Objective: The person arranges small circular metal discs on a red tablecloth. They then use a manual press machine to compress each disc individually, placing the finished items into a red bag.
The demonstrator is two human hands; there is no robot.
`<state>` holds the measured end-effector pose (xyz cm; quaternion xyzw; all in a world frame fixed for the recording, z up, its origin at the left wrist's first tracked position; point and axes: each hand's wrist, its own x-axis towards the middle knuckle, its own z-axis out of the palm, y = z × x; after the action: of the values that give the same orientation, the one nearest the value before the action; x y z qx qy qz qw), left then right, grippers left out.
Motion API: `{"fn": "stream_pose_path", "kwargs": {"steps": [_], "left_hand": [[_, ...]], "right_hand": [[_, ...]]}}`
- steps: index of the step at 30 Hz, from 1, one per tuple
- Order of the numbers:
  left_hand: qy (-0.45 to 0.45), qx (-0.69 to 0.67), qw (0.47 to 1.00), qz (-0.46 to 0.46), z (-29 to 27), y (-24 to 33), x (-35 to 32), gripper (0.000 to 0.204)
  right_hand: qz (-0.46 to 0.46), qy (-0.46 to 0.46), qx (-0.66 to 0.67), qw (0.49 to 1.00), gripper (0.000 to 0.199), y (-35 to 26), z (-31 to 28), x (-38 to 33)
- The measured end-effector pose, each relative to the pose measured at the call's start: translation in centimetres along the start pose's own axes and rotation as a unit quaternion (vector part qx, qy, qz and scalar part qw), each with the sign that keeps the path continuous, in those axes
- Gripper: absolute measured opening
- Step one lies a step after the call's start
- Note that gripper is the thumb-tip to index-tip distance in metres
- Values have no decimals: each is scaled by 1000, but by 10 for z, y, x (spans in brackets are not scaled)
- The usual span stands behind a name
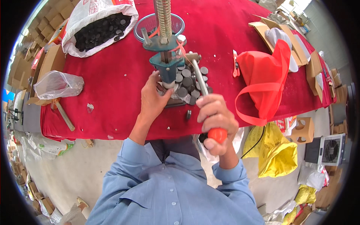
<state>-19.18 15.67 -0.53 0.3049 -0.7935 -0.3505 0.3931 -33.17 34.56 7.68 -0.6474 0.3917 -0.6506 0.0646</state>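
A green hand press [167,67] with a tall coil spring [164,22] stands on the red-covered table in front of me. My right hand [216,122] is wrapped round the red-knobbed end of its metal lever [200,78], which slants down toward me. At the foot of the press, my left hand [153,93] curls thumb and fingers about the pale lower tip of the ram [168,85]. What those fingers pinch is hidden there. A heap of round black and grey discs [182,92] lies right of the ram, and a small dark piece [188,114] sits nearer me.
Behind the press stands a blue-rimmed basket [179,28]. A white sack [69,45] of black discs, a clear plastic bag [60,85] and a hammer [64,115] lie left. At right are a red cutter knife [235,63], a red bag [260,80] and an open carton [262,33].
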Motion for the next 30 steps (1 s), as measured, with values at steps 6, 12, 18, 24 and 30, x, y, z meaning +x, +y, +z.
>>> {"fn": "stream_pose_path", "kwargs": {"steps": [6,12,18,24,30], "left_hand": [[11,0,999,-34,-5,9,-21,65],[-52,32,997,42,-3,31,-76,49],[-46,87,993,70,22,21,-104,58],[-138,170,970,107,48,42,-113,84],[-186,117,964,147,101,49,-95,79]], "right_hand": [[109,48,15,993,28,-21,-6,81],[177,62,-66,980,20,7,-9,172],[124,153,-88,977,34,34,-8,121],[239,156,-401,870,56,34,-21,-71],[294,109,-420,851,57,55,-17,-117]]}}
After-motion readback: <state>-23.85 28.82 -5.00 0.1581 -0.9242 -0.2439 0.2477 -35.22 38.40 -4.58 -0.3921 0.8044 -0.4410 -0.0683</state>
